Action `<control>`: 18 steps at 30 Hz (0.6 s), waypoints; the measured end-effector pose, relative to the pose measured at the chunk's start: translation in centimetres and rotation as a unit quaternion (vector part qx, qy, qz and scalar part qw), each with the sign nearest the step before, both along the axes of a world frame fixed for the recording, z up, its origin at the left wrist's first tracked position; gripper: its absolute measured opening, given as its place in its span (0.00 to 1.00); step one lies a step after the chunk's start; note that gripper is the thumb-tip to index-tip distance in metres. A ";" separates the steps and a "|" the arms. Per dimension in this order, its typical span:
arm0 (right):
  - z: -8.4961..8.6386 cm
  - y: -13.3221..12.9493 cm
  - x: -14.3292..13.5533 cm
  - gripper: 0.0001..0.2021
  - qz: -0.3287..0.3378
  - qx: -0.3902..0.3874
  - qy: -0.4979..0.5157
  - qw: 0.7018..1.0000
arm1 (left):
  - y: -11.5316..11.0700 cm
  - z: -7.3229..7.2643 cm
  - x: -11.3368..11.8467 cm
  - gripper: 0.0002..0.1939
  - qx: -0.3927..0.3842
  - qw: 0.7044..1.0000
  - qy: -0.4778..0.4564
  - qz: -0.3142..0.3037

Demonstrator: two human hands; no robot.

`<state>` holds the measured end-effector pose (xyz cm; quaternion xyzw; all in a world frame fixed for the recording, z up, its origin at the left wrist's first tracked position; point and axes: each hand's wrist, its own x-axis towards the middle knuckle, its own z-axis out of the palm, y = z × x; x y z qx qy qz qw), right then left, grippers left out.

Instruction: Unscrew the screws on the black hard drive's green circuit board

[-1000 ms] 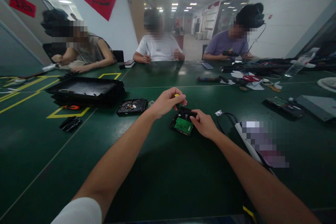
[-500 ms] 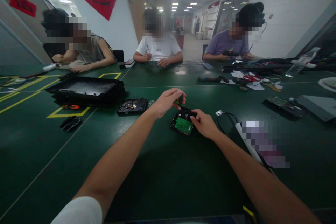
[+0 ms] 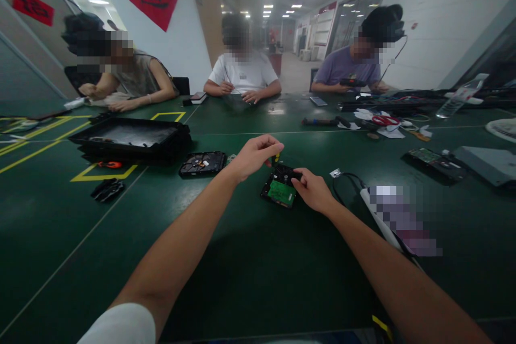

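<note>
A hard drive (image 3: 281, 192) lies on the green table in front of me, its green circuit board facing up. My right hand (image 3: 312, 188) grips its right edge between thumb and fingers. Above the drive's far end, my left hand (image 3: 258, 157) is closed around the top of a small screwdriver (image 3: 276, 160) with a yellow-and-black handle, held upright. The screwdriver's tip is too small to make out. To the left of my left hand rests a second hard drive (image 3: 202, 164), with small metal bits beside it, partly hidden by my wrist.
Stacked black trays (image 3: 133, 137) stand at the left, near a black crumpled item (image 3: 108, 190). On the right are a white power strip (image 3: 381, 220), another drive (image 3: 435, 164), a grey box (image 3: 489, 164) and a bottle (image 3: 461, 97). Three people sit across the table (image 3: 242, 269).
My left fingers have shifted around the screwdriver's handle, the thumb now lying across its top. My right hand and the hard drive stay in place.
</note>
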<state>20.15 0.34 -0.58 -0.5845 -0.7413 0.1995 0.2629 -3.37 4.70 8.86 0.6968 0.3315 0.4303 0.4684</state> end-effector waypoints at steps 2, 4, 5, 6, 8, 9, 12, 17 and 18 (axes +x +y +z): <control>0.1 0.0 0.0 0.17 0.000 -0.003 0.001 1.000 | -0.1 0.1 0.0 0.17 -0.002 1.000 0.004 -0.008; 0.1 -0.1 0.0 0.17 -0.001 -0.006 0.002 1.000 | -0.1 0.2 0.1 0.17 -0.005 1.000 0.004 -0.007; 0.0 0.0 0.0 0.17 -0.001 -0.007 0.002 1.000 | -0.2 0.2 0.1 0.17 -0.007 1.000 0.003 -0.006; 0.0 0.0 0.0 0.17 -0.001 -0.006 0.001 1.000 | -0.2 0.2 0.1 0.17 -0.008 1.000 0.003 -0.005; -0.2 0.1 0.0 0.17 -0.002 0.000 -0.002 1.000 | -0.2 0.2 0.1 0.17 -0.010 1.000 0.002 -0.002; -0.2 0.1 0.0 0.17 -0.003 0.004 -0.004 1.000 | -0.2 0.2 0.1 0.17 -0.011 1.000 0.001 -0.002; -0.4 0.2 0.1 0.17 -0.003 0.006 -0.005 1.000 | -0.2 0.3 0.1 0.16 -0.016 1.000 0.000 -0.003; -0.3 0.2 0.1 0.18 0.002 -0.008 0.000 1.000 | -0.3 0.4 0.1 0.17 -0.020 1.000 0.003 -0.015; -0.2 0.1 0.1 0.18 0.002 -0.007 -0.001 1.000 | -0.3 0.5 0.1 0.17 -0.021 1.000 0.004 -0.017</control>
